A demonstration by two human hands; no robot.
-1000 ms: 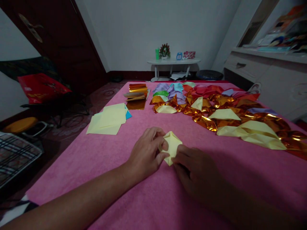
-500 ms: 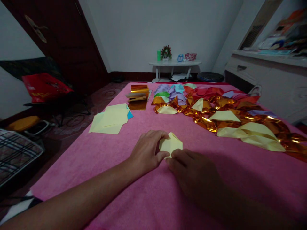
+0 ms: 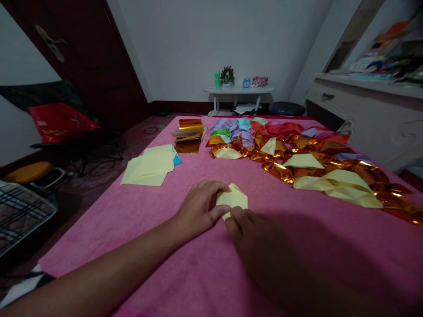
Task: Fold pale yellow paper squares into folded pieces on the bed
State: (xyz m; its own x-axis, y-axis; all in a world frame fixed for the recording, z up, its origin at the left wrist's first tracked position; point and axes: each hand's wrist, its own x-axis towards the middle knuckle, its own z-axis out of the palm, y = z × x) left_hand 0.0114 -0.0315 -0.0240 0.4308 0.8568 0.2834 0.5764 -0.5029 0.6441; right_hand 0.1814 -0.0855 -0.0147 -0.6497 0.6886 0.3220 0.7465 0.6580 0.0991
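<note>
A partly folded pale yellow paper (image 3: 234,199) lies on the pink cloth (image 3: 139,220) in front of me. My left hand (image 3: 198,209) grips its left side, thumb and fingers curled round the edge. My right hand (image 3: 256,235) presses on its near corner with closed fingertips. Both forearms reach in from the bottom of the view.
A stack of flat yellow sheets (image 3: 148,166) lies to the left, with gold foil sheets (image 3: 188,132) behind it. Several folded paper pieces in yellow, gold, red and purple (image 3: 307,154) spread across the right. A white side table (image 3: 238,90) stands by the far wall, drawers (image 3: 363,114) at right.
The folded paper has been flattened and shifted slightly left and down on the cloth. My right hand has slid left over its near corner.
</note>
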